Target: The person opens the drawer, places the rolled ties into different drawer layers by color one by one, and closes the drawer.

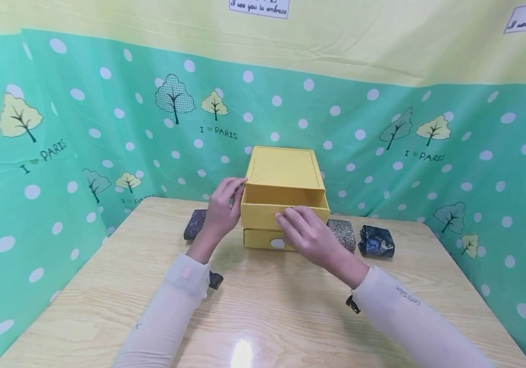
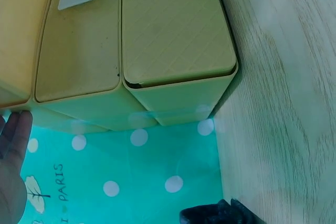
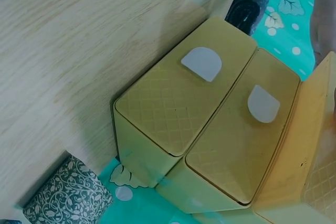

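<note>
Right hand [image 1: 306, 232]: fingers curled over the front of the top drawer [image 1: 285, 204], which stands pulled toward the near side, its long axis left to right. Left hand [image 1: 222, 207]: relaxed fingers steadying the left side of the yellow drawer box [image 1: 283, 166]. Drawer interior: nothing visible. Lower drawer [image 1: 263, 238]: closed. Rolled fabric bundles [image 1: 376, 240] flank the box on the wooden table [image 1: 263, 306].

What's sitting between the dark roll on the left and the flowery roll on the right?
The yellow drawer box stands between the dark roll and the flowery roll. The head view shows it, with both hands at the box.
</note>
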### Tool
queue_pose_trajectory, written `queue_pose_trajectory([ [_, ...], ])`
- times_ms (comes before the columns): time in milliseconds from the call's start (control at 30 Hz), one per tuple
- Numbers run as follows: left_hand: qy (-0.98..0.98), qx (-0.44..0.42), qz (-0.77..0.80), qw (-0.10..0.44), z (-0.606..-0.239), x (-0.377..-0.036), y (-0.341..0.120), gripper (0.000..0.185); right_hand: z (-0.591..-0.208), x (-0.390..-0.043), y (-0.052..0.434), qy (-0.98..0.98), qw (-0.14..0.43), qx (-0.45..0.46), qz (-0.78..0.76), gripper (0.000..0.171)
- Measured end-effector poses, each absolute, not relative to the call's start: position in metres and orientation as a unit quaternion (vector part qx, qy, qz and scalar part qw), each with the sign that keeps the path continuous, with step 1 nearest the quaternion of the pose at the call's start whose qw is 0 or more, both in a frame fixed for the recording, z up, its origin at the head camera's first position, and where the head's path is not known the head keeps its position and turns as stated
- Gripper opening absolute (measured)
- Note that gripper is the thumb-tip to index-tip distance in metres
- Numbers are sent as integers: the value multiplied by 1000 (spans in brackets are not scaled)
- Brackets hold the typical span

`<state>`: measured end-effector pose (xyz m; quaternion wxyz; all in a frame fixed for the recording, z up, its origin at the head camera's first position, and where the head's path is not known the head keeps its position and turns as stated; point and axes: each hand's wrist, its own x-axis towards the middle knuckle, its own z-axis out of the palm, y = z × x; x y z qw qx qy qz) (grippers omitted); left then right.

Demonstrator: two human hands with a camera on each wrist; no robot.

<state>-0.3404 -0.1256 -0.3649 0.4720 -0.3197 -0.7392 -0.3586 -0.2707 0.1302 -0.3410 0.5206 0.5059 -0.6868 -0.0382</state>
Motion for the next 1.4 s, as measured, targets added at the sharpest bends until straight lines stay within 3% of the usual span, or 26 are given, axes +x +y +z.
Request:
queue_pose_trajectory([
  [1400, -745, -312, -364, 463, -365, -337, -125, 25, -343, -262, 132, -647, 547, 531, -24, 25],
])
